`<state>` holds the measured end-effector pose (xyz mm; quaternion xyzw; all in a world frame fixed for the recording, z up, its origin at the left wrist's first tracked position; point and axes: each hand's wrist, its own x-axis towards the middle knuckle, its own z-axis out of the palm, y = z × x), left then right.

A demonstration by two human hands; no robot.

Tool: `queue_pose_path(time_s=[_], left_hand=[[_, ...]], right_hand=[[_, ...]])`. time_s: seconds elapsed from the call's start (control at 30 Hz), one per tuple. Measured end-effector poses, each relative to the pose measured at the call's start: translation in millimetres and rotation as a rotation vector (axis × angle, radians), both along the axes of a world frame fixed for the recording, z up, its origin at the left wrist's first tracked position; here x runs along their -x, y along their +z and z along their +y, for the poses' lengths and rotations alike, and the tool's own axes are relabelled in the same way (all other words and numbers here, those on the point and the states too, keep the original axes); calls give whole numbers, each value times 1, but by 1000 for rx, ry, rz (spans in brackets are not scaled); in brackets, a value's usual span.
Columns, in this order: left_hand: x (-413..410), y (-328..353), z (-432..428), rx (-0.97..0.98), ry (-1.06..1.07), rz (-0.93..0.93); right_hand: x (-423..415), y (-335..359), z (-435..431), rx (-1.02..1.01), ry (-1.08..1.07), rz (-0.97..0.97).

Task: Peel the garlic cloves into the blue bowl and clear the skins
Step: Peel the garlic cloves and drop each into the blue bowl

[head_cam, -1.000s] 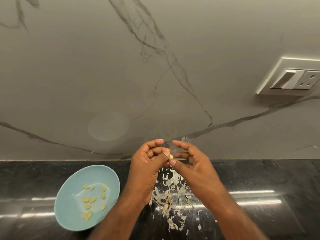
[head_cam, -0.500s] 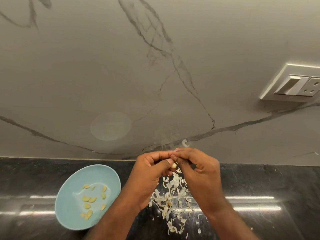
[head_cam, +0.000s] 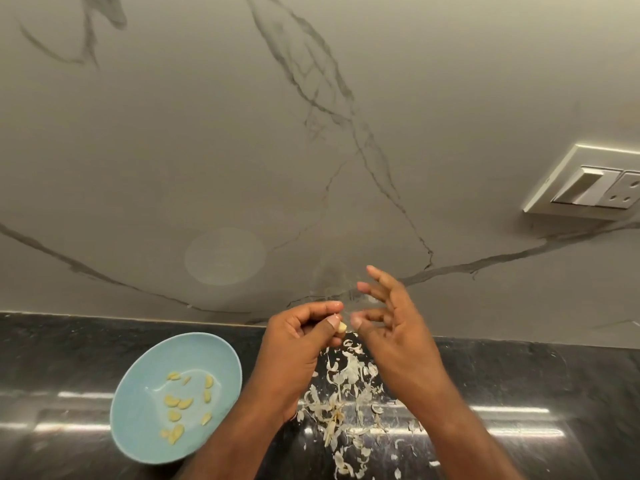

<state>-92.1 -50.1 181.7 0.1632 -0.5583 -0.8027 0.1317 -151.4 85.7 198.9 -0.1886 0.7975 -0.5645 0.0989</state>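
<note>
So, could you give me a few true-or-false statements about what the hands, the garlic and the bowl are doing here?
1. The left hand pinches a garlic clove. True.
2. The blue bowl is empty. False: several peeled cloves lie in it.
3. The right hand grips a knife. False: its fingers are spread and hold nothing.
4. Loose skins lie on the black counter, to the right of the bowl. True.
</note>
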Motion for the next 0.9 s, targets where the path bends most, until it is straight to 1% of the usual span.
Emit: queue_pose_path(time_s=[0.07, 0.13, 0.2, 0.33, 0.47, 0.57, 0.67, 0.73, 0.8, 0.83, 0.9], left_hand=[[2, -1, -1, -30, 54, 11], [2, -2, -2, -54, 88, 25], [1, -3, -3, -24, 101, 26], [1, -3, -2, 40, 81, 23], [-1, 0, 0, 65, 48, 61], [-1, -1, -4, 215, 135, 34], [-1, -4, -9, 345, 211, -42], [-2, -5, -10, 426, 141, -78], [-5, -4, -7, 502, 8, -95], [-7, -3, -4, 516, -36, -92], [-13, 3, 0, 484, -56, -68]], right_hand=[[0, -2, 0, 20, 24, -88], [-4, 0, -1, 53, 36, -120], [-6, 1, -1, 63, 40, -144], [-10, 2, -3, 64, 28, -141], [-9, 0, -4, 124, 57, -231], [-10, 3, -3, 186, 57, -292], [-11, 6, -1, 255, 48, -355], [-13, 10, 1, 335, 69, -425], [-17, 12, -1, 422, 88, -496], [-18, 11, -3, 408, 62, -477], [-18, 4, -4, 230, -75, -297]])
